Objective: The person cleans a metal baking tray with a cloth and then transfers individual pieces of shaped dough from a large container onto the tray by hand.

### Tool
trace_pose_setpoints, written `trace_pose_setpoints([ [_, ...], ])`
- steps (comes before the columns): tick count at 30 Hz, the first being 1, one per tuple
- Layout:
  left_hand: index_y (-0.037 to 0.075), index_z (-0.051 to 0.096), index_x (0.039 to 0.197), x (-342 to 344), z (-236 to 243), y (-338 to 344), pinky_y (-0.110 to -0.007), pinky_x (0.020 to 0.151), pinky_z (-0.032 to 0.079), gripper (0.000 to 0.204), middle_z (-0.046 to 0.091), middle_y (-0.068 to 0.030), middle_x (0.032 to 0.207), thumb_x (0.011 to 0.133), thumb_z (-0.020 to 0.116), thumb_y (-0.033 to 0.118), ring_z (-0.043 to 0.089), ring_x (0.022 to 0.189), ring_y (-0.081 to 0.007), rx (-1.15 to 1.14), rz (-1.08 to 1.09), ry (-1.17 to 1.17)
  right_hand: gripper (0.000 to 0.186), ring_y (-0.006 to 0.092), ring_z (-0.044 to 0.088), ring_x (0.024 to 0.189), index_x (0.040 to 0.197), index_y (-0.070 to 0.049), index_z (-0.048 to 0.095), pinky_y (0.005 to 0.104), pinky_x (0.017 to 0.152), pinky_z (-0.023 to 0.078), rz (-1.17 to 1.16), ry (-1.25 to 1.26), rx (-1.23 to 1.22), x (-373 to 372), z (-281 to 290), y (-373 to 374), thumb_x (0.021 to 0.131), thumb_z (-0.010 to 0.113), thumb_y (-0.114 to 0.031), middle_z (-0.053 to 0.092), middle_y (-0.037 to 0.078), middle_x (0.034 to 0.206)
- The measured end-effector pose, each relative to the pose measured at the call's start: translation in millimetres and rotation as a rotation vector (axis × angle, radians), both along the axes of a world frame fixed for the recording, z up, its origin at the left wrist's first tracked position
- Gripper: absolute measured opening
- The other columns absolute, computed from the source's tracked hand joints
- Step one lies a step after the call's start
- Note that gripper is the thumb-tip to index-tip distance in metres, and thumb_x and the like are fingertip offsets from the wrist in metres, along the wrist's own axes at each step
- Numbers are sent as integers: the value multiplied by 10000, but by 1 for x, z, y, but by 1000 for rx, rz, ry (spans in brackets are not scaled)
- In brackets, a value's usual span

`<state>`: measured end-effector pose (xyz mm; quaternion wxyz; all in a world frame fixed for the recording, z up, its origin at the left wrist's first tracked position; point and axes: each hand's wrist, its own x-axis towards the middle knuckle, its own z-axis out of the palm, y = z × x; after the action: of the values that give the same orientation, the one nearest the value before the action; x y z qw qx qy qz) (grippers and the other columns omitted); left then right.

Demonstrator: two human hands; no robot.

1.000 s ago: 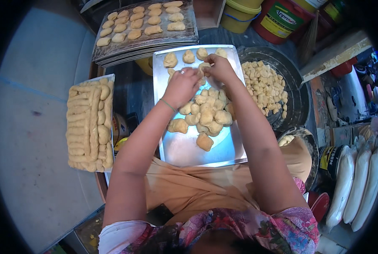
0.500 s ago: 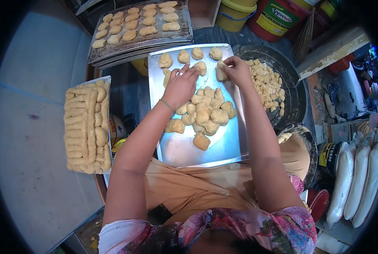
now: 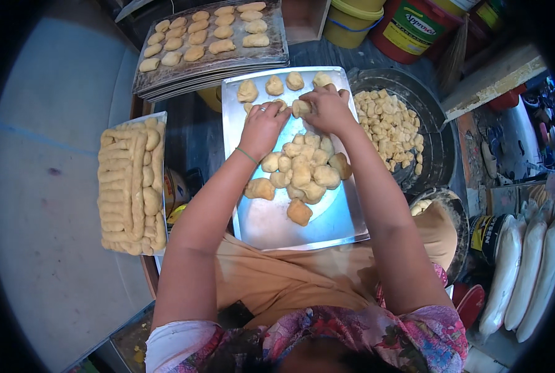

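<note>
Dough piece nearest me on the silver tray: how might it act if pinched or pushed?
The dough piece would probably dent when pinched, since its uneven, puffy surface looks soft. Its blocky outline suggests sliding more than rolling across the silver tray. It may tug the dough pile, whose edge looks very close.

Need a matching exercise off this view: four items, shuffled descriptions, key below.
1. Silver tray
2. Dough ropes
3. Bucket with blue handle
4. Tub

A. Yellow, beyond the silver tray
B. Black, round, right of the silver tray
C. Under the left hand and right hand
D. Leftmost of the four

Pairs: 1-C, 2-D, 3-A, 4-B
</note>
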<state>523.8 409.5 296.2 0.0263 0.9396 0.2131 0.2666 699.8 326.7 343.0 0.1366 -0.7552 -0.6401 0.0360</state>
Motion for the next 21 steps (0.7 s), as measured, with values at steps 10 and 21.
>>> trace_pose_setpoints([
  [10,84,654,968,-19,52,-23,-394,865,386,192,616,-78,948,831,584,199,542,975,-275,-143,26,147,293,332,581,933,945,-48,666,382,827,466,-114,376,231,30,-22,-2,683,716,-170,596,148,1010],
  [21,23,597,1089,-76,48,-61,-386,853,449,392,588,-161,987,796,639,281,566,964,-335,-791,140,195,359,314,604,947,1064,-93,646,380,832,483,-252,309,295,60,-23,39,726,702,-200,597,165,1069],
])
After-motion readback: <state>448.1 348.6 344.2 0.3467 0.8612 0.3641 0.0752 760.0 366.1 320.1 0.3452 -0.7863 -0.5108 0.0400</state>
